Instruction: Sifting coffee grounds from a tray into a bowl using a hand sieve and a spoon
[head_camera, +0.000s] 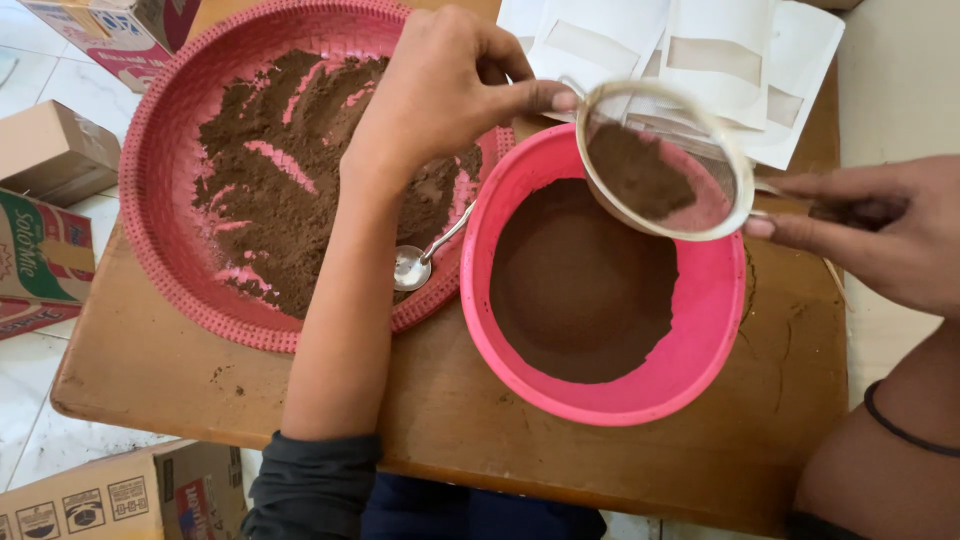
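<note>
Wooden table (560, 440) fills most of the shot, w/ pale floor tiles and cardboard boxes (50, 150) down the left edge and bottom left corner; brown powder dust smeared on the wood at the right side.

Upper left of frame: big round woven pink tray (165, 150) w/ coarse brown powder (290, 190) spread unevenly over it, pink showing through in patches; a metal spoon (415, 262) lies at the tray's right rim, bowl down toward the lower edge, handle pointing up-right to the bowl.

Center right: pink plastic bowl (700, 330), just beside the tray and touching or nearly touching it; inside is a smooth heap of fine brown powder (580, 280).

Over the bowl's upper right rim sits a small round sieve (665, 160), tilted, w/ a clump of brown powder in the mesh. Left hand (440, 90) comes up from the bottom center of the frame across the tray, dark sleeve at the elbow; thumb and fingers curled together, fingertips pinching the sieve's left rim. Right hand (880, 235) enters from the right edge, fingers pressed together and closed round the sieve's handle, thumb tip near the sieve's right rim; thin dark band on that wrist at lower right.

Top center-right: a fan of white paper pouches (720, 50) w/ window strips, lying behind the sieve.
</note>
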